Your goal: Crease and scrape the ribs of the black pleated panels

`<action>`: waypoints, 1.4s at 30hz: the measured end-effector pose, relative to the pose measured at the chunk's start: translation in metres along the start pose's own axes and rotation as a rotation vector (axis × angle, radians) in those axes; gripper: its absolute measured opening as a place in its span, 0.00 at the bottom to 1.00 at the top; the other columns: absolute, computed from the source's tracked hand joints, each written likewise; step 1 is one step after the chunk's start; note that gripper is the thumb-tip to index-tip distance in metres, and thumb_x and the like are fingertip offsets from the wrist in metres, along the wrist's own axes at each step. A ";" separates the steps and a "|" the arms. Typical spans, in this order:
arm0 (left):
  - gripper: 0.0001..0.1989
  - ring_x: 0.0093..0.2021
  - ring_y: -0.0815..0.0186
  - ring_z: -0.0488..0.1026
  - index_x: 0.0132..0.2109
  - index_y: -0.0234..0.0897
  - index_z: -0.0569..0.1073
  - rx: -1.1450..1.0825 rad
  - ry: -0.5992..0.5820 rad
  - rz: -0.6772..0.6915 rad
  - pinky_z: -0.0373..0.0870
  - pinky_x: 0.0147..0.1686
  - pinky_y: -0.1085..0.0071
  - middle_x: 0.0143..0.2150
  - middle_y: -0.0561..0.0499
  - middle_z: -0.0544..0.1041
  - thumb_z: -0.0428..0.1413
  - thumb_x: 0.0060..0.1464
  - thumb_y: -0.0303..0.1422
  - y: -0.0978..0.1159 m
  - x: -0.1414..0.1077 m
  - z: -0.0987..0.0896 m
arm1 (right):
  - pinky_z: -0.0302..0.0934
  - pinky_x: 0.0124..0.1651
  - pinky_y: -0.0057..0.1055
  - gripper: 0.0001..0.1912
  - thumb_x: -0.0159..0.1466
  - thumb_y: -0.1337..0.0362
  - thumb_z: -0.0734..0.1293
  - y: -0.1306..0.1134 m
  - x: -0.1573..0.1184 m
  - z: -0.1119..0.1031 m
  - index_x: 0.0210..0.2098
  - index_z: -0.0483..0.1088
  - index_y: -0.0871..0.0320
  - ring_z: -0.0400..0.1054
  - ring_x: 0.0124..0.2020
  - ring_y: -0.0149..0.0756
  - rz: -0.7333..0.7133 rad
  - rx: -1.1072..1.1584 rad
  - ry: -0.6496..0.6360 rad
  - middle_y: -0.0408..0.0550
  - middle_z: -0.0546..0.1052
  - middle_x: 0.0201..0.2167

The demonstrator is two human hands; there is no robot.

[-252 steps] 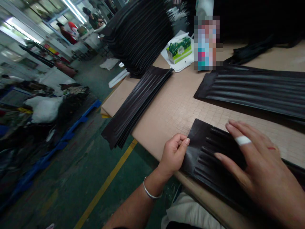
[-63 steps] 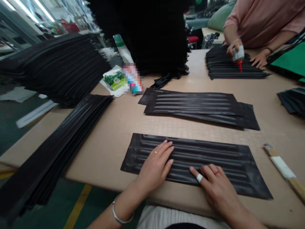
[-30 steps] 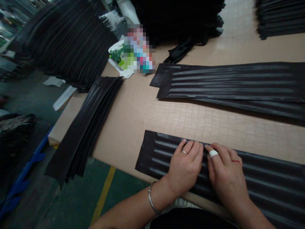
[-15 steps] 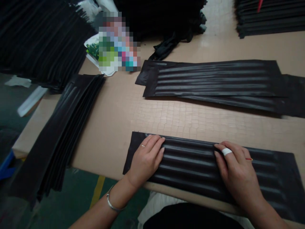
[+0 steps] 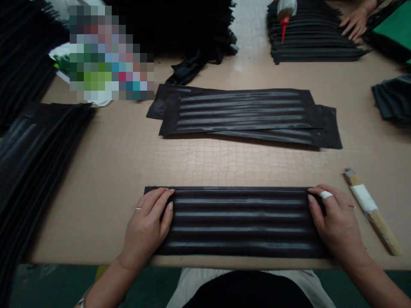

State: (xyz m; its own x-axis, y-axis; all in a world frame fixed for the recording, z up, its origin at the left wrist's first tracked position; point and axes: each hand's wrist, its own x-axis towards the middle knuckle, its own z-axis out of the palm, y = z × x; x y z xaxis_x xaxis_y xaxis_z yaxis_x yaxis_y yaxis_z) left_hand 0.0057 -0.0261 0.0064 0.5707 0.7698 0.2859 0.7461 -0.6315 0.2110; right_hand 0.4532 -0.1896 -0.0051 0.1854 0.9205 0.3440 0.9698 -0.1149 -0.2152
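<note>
A dark, shiny strip of leather-like material with raised parallel ribs, the ribbed panel (image 5: pixel 240 222), lies flat before me along the front edge of the table. At its far left corner, my left hand (image 5: pixel 149 218) is closed, thumb and fingers pinching the long far edge. My right hand (image 5: pixel 335 220), with white tape round one finger, pinches the same edge near the right end. The panel's short ends are partly hidden under my hands. Beyond it, overlapping ribbed panels (image 5: pixel 244 109) rest on the table.
At left, a fanned stack of dark panels (image 5: pixel 41 158) overhangs the table edge. A wooden-handled tool (image 5: pixel 372 209) wrapped in white lies at right. Farther back are dark bundles (image 5: pixel 180 30), a red-tipped bottle (image 5: pixel 284 17) and another person's hand (image 5: pixel 356 23).
My hands have moved apart along the panel's far edge, towards its two ends. The panel now lies parallel to the table's front edge, and the view has turned right.
</note>
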 end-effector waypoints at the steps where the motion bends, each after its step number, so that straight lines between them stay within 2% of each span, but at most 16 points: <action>1: 0.20 0.57 0.49 0.74 0.63 0.37 0.70 0.003 0.002 -0.004 0.72 0.60 0.47 0.56 0.39 0.75 0.55 0.64 0.27 0.002 -0.001 0.000 | 0.64 0.58 0.50 0.12 0.73 0.60 0.62 -0.004 0.000 0.000 0.51 0.71 0.60 0.69 0.52 0.51 0.002 -0.024 -0.011 0.59 0.75 0.49; 4: 0.21 0.58 0.51 0.73 0.63 0.35 0.70 -0.027 0.009 -0.014 0.72 0.61 0.50 0.57 0.40 0.76 0.55 0.65 0.25 0.008 -0.002 0.000 | 0.63 0.55 0.52 0.15 0.73 0.60 0.61 -0.037 0.004 0.010 0.52 0.72 0.60 0.67 0.52 0.55 0.010 -0.079 -0.032 0.60 0.74 0.51; 7: 0.21 0.59 0.53 0.72 0.63 0.36 0.70 -0.095 0.019 -0.033 0.73 0.61 0.52 0.57 0.41 0.76 0.54 0.64 0.24 0.011 -0.003 0.000 | 0.61 0.53 0.52 0.15 0.73 0.63 0.61 -0.099 0.017 0.032 0.56 0.72 0.59 0.66 0.51 0.54 -0.043 0.008 -0.034 0.60 0.72 0.53; 11: 0.20 0.60 0.55 0.72 0.60 0.37 0.72 -0.162 0.085 -0.115 0.73 0.62 0.51 0.57 0.42 0.78 0.52 0.63 0.20 0.012 -0.006 0.000 | 0.60 0.54 0.47 0.17 0.72 0.70 0.60 -0.190 0.044 0.062 0.59 0.69 0.63 0.64 0.52 0.50 -0.223 0.236 -0.102 0.60 0.72 0.52; 15: 0.18 0.59 0.57 0.74 0.54 0.35 0.72 -0.255 0.160 -0.152 0.74 0.61 0.53 0.55 0.42 0.79 0.48 0.62 0.17 0.010 -0.009 0.000 | 0.60 0.55 0.46 0.18 0.72 0.73 0.57 -0.259 0.068 0.084 0.58 0.69 0.63 0.62 0.53 0.49 -0.335 0.320 -0.219 0.59 0.72 0.53; 19: 0.17 0.59 0.59 0.74 0.51 0.35 0.72 -0.297 0.178 -0.132 0.74 0.61 0.55 0.55 0.43 0.79 0.46 0.62 0.17 0.006 -0.010 -0.002 | 0.63 0.53 0.45 0.15 0.72 0.73 0.58 -0.304 0.081 0.092 0.51 0.73 0.63 0.61 0.51 0.48 -0.367 0.358 -0.277 0.59 0.73 0.52; 22: 0.16 0.60 0.57 0.74 0.53 0.33 0.72 -0.222 0.149 -0.100 0.72 0.62 0.54 0.55 0.40 0.79 0.48 0.63 0.19 0.002 -0.011 -0.002 | 0.64 0.51 0.43 0.11 0.73 0.69 0.60 -0.314 0.085 0.094 0.48 0.73 0.62 0.62 0.48 0.47 -0.344 0.313 -0.276 0.56 0.74 0.48; 25: 0.18 0.59 0.51 0.75 0.59 0.31 0.71 -0.103 0.104 -0.020 0.72 0.62 0.51 0.56 0.38 0.78 0.53 0.64 0.23 -0.004 -0.009 0.002 | 0.63 0.50 0.43 0.09 0.73 0.67 0.62 -0.297 0.084 0.092 0.46 0.73 0.61 0.62 0.48 0.47 -0.319 0.257 -0.261 0.54 0.74 0.48; 28: 0.21 0.56 0.48 0.76 0.63 0.32 0.70 -0.019 0.071 0.045 0.73 0.59 0.47 0.57 0.38 0.78 0.55 0.64 0.25 -0.007 -0.005 0.006 | 0.62 0.49 0.42 0.07 0.72 0.69 0.63 -0.259 0.075 0.082 0.44 0.73 0.60 0.62 0.47 0.46 -0.276 0.206 -0.233 0.53 0.74 0.48; 34: 0.21 0.53 0.46 0.77 0.63 0.32 0.71 0.046 0.058 0.076 0.73 0.56 0.45 0.56 0.38 0.79 0.54 0.64 0.27 -0.008 -0.002 0.006 | 0.61 0.51 0.42 0.09 0.73 0.72 0.61 -0.147 0.045 0.046 0.48 0.72 0.61 0.65 0.49 0.44 -0.133 0.168 -0.110 0.53 0.76 0.48; 39: 0.21 0.54 0.47 0.76 0.63 0.32 0.71 0.079 0.048 0.061 0.73 0.58 0.47 0.57 0.37 0.78 0.54 0.64 0.25 -0.006 -0.002 0.005 | 0.63 0.55 0.44 0.07 0.73 0.68 0.63 -0.047 0.019 0.015 0.48 0.72 0.61 0.67 0.50 0.46 -0.087 0.034 -0.027 0.56 0.76 0.47; 42: 0.20 0.55 0.48 0.76 0.62 0.31 0.71 0.126 0.038 0.020 0.74 0.58 0.49 0.57 0.37 0.77 0.54 0.64 0.25 0.002 -0.002 0.002 | 0.64 0.58 0.47 0.11 0.73 0.64 0.62 -0.006 0.004 0.007 0.50 0.72 0.63 0.68 0.51 0.49 -0.066 0.008 0.000 0.60 0.75 0.49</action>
State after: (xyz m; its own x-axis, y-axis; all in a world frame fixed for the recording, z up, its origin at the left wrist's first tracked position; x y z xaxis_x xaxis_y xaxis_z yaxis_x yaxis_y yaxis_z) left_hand 0.0072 -0.0287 0.0046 0.5744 0.7513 0.3250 0.7731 -0.6284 0.0862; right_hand 0.4473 -0.1826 -0.0090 0.1216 0.9260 0.3575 0.9785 -0.0514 -0.1997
